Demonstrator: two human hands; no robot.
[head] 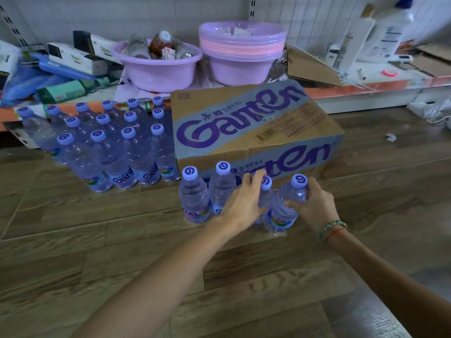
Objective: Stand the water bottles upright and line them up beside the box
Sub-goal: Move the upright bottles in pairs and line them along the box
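Your left hand is wrapped around the 3rd bottle in the near row, fingers curled over its shoulder just below the cap, so the grip is closed on it. Your right hand clasps the 4th bottle, the rightmost one, with the thumb across its front and the fingers behind its neck; that bottle leans slightly to the right rather than standing quite straight. A beaded bracelet and a red cord sit on your right wrist.

Both held bottles stand on the wooden floor just in front of the near face of the cardboard box, which bears large purple lettering. To their left, 2 more bottles stand upright and touching each other, completing a row of 4 along the box's near side.

On the left side of the box, a block of upright bottles with purple caps stands in tidy rows, close against the box and running toward the far shelf.

Beyond the box, a low shelf carries a purple basin holding jars and a stack of purple and pink basins to its right.
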